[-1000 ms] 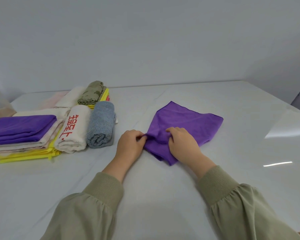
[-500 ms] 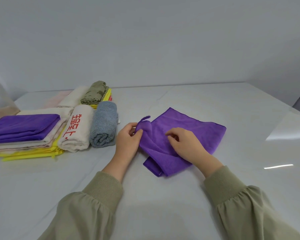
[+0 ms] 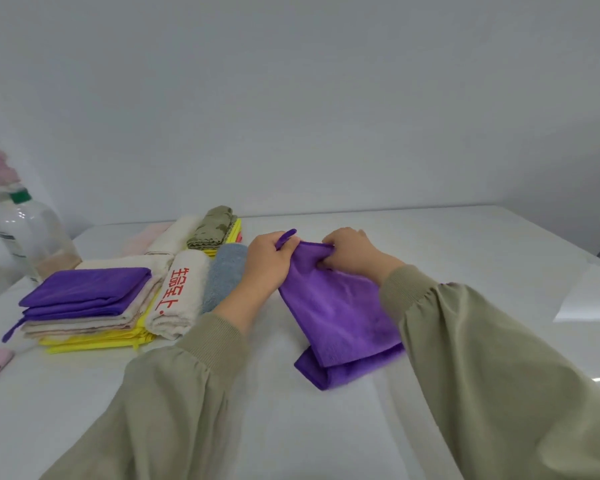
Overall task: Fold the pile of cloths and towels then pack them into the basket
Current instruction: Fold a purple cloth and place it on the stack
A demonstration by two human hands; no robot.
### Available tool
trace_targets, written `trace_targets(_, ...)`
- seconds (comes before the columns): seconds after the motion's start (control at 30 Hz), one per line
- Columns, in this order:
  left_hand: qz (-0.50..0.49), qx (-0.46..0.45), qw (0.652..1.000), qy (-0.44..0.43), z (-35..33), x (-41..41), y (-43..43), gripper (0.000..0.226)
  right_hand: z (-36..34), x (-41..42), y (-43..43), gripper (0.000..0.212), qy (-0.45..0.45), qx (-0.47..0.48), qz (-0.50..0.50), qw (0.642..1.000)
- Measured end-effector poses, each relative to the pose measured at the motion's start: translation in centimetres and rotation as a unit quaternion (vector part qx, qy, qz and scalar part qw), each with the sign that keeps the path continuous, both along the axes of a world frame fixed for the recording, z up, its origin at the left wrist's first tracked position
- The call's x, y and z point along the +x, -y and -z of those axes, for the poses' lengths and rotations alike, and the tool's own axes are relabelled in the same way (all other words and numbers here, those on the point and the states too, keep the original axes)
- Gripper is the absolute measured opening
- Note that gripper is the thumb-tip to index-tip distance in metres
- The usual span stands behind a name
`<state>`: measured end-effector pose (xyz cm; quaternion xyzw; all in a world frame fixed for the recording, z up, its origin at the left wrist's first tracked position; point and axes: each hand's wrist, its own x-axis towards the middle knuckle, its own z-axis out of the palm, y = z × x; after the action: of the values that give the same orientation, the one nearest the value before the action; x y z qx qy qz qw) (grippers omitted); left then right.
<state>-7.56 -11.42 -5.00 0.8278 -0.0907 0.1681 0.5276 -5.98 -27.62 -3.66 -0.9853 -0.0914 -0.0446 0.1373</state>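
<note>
Bright, even, diffuse light. Shadows faint and soft on the white table (image 3: 291, 427) beneath the sleeves (image 3: 499, 375). Glare patch and thin specular streak on the table's right side. Motion blur: plastic bottle (image 3: 28, 233) far left, left hand (image 3: 267, 261), purple cloth (image 3: 336, 313) at its lower edge. Wide-angle bending at frame edges.

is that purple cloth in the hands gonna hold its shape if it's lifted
Probably not: the purple cloth drapes from where the left hand and right hand pinch its top edge, so it seems floppy. Likely light, since a fingertip grip lifts its edge.
</note>
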Motion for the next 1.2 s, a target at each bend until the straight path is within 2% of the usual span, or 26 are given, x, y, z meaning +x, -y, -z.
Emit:
trace_targets(0.07, -0.031, 0.005, 0.999, 0.007, -1.8, 0.9, -0.7, 0.03, -2.1, -0.1, 0.5, 0.029, 0.045, 0.04, 0.03, 0.998)
trace_targets(0.13, -0.036, 0.006, 0.999, -0.003, -3.8, 1.4, -1.1, 0.031, -3.9, 0.0, 0.9, 0.031, 0.089, 0.066, 0.054, 0.992)
trace_targets(0.2, -0.014, -0.037, 0.999, -0.021, -5.8, 1.6, -1.4, 0.024, -5.7, -0.1, 1.3, 0.027, 0.116, 0.062, 0.073, 0.989)
trace_targets(0.3, 0.044, -0.15, 0.986, -0.055, -8.6, 1.6, -2.0, 0.01, -8.1, -0.4, 2.1, 0.02, 0.148, 0.051, 0.095, 0.983)
trace_targets(0.37, 0.061, -0.201, 0.976, -0.065, -10.0, 1.7, -2.6, 0.008, -9.2, -0.5, 2.9, 0.007, 0.165, 0.025, 0.115, 0.979)
trace_targets(0.5, 0.039, -0.238, 0.969, -0.05, -12.1, 1.9, -3.5, 0.011, -10.6, -1.3, 4.6, 0.01, 0.188, -0.013, 0.194, 0.963)
trace_targets(0.6, -0.001, -0.24, 0.97, -0.033, -13.0, 2.5, -4.3, 0.017, -10.9, -1.6, 6.3, 0.005, 0.219, 0.019, 0.259, 0.941)
trace_targets(0.67, -0.026, -0.227, 0.973, -0.022, -13.3, 2.8, -4.7, 0.021, -11.1, -1.6, 7.4, 0.007, 0.223, 0.099, 0.28, 0.929)
trace_targets(0.73, -0.041, -0.225, 0.973, -0.021, -13.6, 2.7, -4.8, 0.023, -11.3, -1.7, 7.9, 0.015, 0.214, 0.281, 0.242, 0.904)
trace_targets(0.8, -0.043, -0.238, 0.97, -0.022, -13.7, 2.7, -4.7, 0.023, -11.6, -2.2, 7.5, 0.012, 0.2, 0.477, 0.182, 0.837)
trace_targets(0.83, -0.04, -0.247, 0.968, -0.025, -13.9, 2.6, -4.5, 0.022, -11.7, -2.5, 7.3, 0.013, 0.192, 0.536, 0.163, 0.806)
trace_targets(0.87, -0.034, -0.258, 0.965, -0.029, -14.1, 2.3, -4.3, 0.022, -12.0, -2.8, 7.1, 0.013, 0.189, 0.564, 0.149, 0.79)
trace_targets(1.1, 0.042, -0.317, 0.946, -0.053, -17.8, -0.4, -2.7, 0.015, -15.8, -5.4, 5.5, 0.037, 0.24, 0.599, 0.105, 0.757)
trace_targets(1.2, 0.065, -0.323, 0.94, -0.088, -19.8, -1.8, -2.4, 0.013, -17.9, -6.7, 5.0, 0.044, 0.278, 0.639, 0.098, 0.711)
